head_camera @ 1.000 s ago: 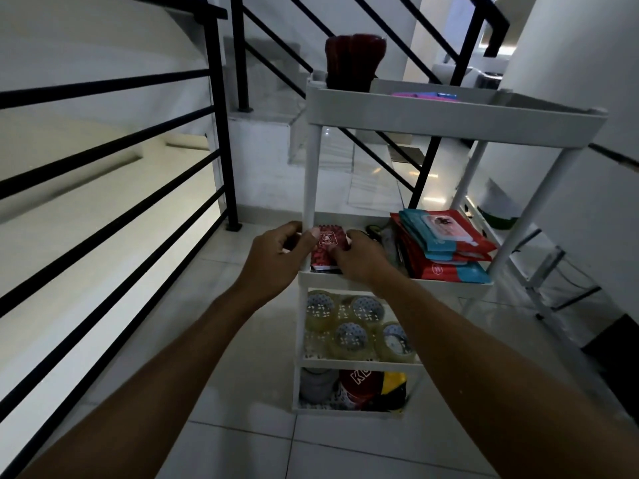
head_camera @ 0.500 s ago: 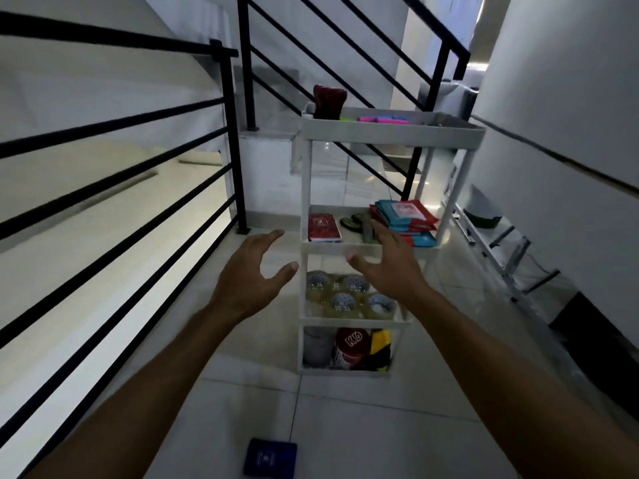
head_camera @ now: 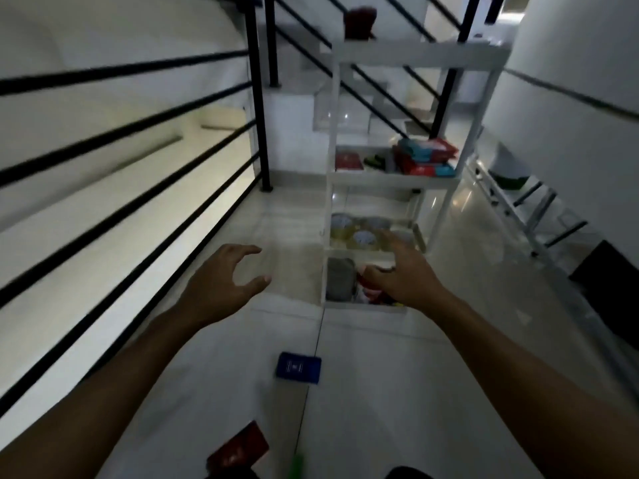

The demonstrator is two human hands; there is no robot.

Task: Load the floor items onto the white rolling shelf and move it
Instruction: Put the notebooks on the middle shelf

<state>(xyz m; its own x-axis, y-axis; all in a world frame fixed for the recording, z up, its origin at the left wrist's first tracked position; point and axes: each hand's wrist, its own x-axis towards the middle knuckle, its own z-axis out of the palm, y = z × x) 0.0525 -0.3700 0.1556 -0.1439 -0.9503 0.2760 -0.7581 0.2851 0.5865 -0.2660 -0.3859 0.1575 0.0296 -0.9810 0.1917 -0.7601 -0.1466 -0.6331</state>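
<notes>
At the bottom edge, a flat red packet [head_camera: 238, 450] lies on the pale tiled floor [head_camera: 397, 392], with a blurred green streak [head_camera: 296, 465] just beside it that is too smeared to identify. A little farther along the floor lies a small flat dark blue packet [head_camera: 298, 368], close to a tile seam and between the two outstretched forearms.

Beyond it both hands hang in the air, holding nothing. The left hand [head_camera: 221, 285] has its fingers loosely curved and spread, thumb apart from them, over bare floor beside the black metal railing [head_camera: 138, 174]. The right hand [head_camera: 401, 274] has its fingers fairly straight and relaxed, in front of the lower tiers of the white plastic rolling shelf [head_camera: 390, 176]; whether it touches the shelf cannot be told.

The shelf stands upright on the floor. Its bottom tier holds a grey object [head_camera: 340, 280] and some red items partly hidden by the right hand. The tier above carries clear rolls of tape [head_camera: 359, 233]. The next tier up has a flat red packet [head_camera: 349, 160] at its left and a stack of red and teal packets [head_camera: 425, 159] at its right. On the top tier stands a dark red object [head_camera: 359, 19], blurred. Behind the shelf, stairs [head_camera: 345, 112] rise with a black handrail.
</notes>
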